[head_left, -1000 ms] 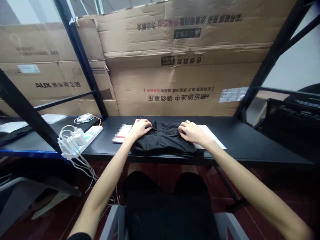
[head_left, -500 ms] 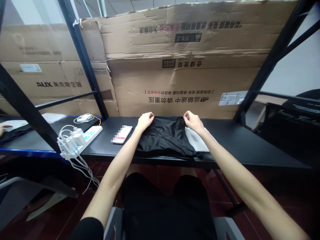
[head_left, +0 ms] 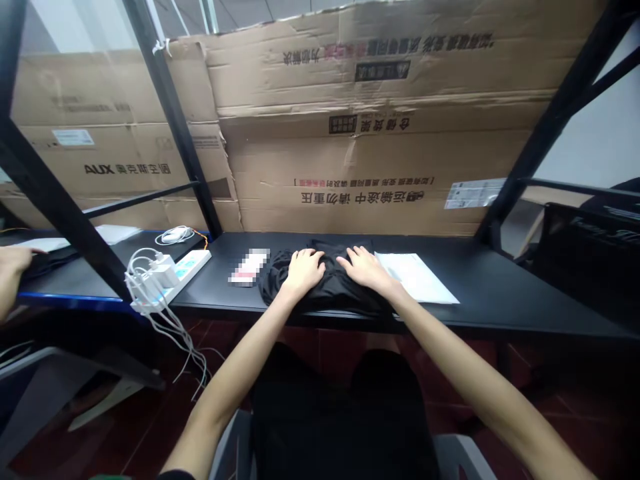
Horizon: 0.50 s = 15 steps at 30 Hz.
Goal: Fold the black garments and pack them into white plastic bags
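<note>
The black cloth (head_left: 345, 293) lay bunched in the centre of the frame, close to the near edge of the dark table (head_left: 510, 287), with both of the person's hands on it. The left hand (head_left: 305, 270) rested palm down with its fingers loosely spread; the right hand (head_left: 364, 267) lay alike beside it, its thumb toward the left hand and a small gap between them. Neither seemed to pinch a fold, though the undersides could not be seen.

For pressing the cloth down, even weight through both palms seemed best, working outward from the middle so that the creases did not gather under the fingers. The fabric looked thin and slippery, so a light touch would likely have shifted it less.

Black on black, the cloth's near edge was hard to tell from the table, and its layers could not be counted. The right arm covered part of the near right side, where a white sheet (head_left: 425, 279) lay; whether it ran beneath the cloth could not be told. Left of centre, a small flat object (head_left: 250, 267) was blurred into blocks. At the left border, a co-worker's hand (head_left: 13, 263) was cut off.
</note>
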### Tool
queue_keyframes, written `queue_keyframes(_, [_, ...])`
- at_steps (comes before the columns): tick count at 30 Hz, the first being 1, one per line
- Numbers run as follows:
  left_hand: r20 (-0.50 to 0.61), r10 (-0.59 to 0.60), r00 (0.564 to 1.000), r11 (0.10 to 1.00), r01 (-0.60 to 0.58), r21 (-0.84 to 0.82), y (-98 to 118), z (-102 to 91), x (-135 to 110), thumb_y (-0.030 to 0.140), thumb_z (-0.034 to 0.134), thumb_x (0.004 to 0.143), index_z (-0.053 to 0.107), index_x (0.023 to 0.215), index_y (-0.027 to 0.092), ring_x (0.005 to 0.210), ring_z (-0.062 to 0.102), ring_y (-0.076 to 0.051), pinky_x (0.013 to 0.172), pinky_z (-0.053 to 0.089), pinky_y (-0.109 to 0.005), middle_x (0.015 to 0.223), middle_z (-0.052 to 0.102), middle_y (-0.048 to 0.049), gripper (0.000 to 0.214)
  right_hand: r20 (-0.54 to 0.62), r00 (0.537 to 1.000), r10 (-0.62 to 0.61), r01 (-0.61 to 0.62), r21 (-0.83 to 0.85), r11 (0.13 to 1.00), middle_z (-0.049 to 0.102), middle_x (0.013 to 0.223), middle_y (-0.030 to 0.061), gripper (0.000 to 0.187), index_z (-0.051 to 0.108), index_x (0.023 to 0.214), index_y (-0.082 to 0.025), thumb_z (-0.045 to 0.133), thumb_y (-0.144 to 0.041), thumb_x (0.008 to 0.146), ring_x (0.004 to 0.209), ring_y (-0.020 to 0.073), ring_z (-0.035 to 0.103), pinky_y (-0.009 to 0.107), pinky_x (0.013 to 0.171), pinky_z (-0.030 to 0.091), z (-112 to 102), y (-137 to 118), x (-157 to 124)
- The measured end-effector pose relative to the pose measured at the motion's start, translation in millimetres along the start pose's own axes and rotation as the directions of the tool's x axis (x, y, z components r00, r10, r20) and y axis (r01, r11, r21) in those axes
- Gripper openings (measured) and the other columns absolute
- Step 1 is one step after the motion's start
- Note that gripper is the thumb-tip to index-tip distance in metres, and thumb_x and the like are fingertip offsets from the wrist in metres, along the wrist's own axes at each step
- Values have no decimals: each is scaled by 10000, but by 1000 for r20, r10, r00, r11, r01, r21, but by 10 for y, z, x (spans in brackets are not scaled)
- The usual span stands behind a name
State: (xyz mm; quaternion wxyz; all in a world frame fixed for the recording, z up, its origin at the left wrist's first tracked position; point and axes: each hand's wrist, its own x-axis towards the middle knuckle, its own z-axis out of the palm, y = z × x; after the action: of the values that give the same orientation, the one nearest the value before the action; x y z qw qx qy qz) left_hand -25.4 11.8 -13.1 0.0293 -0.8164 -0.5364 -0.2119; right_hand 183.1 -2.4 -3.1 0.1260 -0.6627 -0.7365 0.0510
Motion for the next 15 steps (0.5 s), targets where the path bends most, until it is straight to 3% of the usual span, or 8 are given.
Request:
queue_keyframes(3, [-32,-106,994,992,108,67,-49,8,-221,359,538,1108,692,1497,175,1531,540,-361,1341,319,-595,1600,626,-196,457,72,997,32,-33,21,999,212,1843,211,876,299,1770,-101,286,-700,1132,1726,365,139,516,1381,154,137,-135,-163])
queue_keyframes(6, [-71,-149,986,985,154,82,-219,-37,-379,444,529,1123,676,1528,180,1583,484,-380,1361,267,-611,1649,578,-197,506,84,996,43,-45,25,999,158,1853,211,909,266,1785,-139,311,-748,1111,1731,358,94,517,1387,127,242,-135,-269])
queue_keyframes(11, [-28,-128,991,991,127,-32,-545,-83,-548,502,515,1133,654,1561,209,1575,510,-341,1325,376,-528,1658,582,-154,537,-8,999,33,-33,12,999,236,1840,196,866,353,1764,-177,345,-744,1110,1722,358,162,525,1383,163,329,-87,-337])
queue_keyframes(15, [-71,-120,990,990,114,-87,-661,-40,-628,505,508,1138,672,1544,224,1559,537,-312,1329,388,-493,1643,604,-126,521,-85,996,-1,2,5,1000,338,1801,216,786,455,1717,-150,414,-667,1126,1693,363,275,517,1369,225,341,-65,-362])
